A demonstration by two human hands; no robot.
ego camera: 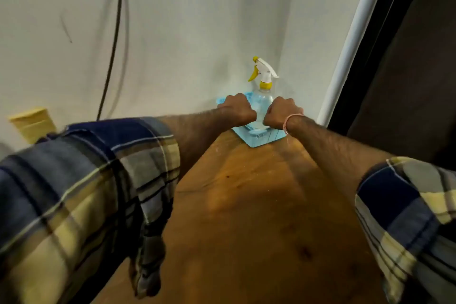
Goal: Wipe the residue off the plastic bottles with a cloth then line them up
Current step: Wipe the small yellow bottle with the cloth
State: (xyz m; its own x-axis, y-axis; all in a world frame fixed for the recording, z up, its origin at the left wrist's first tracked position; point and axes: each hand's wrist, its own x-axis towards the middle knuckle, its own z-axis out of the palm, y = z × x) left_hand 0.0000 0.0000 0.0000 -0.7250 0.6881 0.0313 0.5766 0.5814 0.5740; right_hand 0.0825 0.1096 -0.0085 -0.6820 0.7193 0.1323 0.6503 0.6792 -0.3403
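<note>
A clear plastic spray bottle (pixel 263 100) with a yellow-and-white trigger head stands upright in a light blue plastic basket (pixel 256 134) at the far end of the wooden table, in the wall corner. My left hand (pixel 238 110) grips the basket's left side with curled fingers. On the basket's right side my right hand (pixel 282 113), with a pink thread round the wrist, grips it the same way. Both hands' fingertips are hidden behind their backs. A flat blue piece (pixel 270 139) lies under the basket's near corner; whether it is a cloth I cannot tell.
The brown wooden table (pixel 246 205) narrows toward the corner. A black cable (pixel 112 57) hangs down the left wall. A yellow box (pixel 33 123) sits beyond the table's left edge. A white pipe (pixel 350 42) and a dark door frame stand at the right.
</note>
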